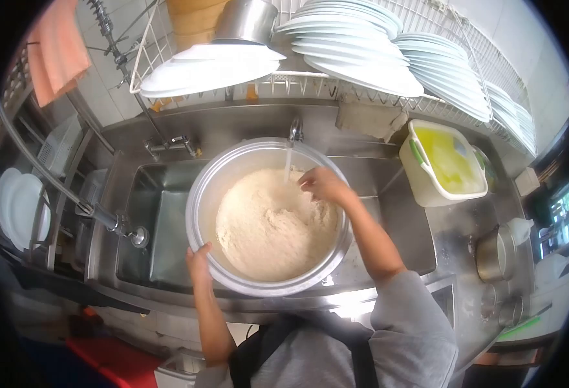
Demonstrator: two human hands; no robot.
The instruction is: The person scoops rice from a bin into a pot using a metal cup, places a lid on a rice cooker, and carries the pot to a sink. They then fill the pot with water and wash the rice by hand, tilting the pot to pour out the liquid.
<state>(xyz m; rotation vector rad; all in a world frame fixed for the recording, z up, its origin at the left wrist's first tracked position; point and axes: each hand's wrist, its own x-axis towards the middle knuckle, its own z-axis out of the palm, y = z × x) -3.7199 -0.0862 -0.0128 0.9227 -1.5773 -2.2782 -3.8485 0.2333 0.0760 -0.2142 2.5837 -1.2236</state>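
Note:
A large round metal pot (197, 200) rests over the double sink, holding pale, whitish grain (265, 220) that looks like rice. Water (288, 165) runs from the tap (295, 130) into it. My left hand (199, 262) grips the pot's rim at the lower left, fingers on the outer side. Above the grain, near the water stream at the pot's right side, my right hand (323, 185) has its fingers curled together; whether anything is between them is too small to make out.
White plates (355, 52) fill a wire rack (310, 83) above the sink. A pale tub (420, 174) with yellow-green content stands right, near small metal pots (491, 255). A spray nozzle (139, 237) hangs left over the sink basin (168, 220).

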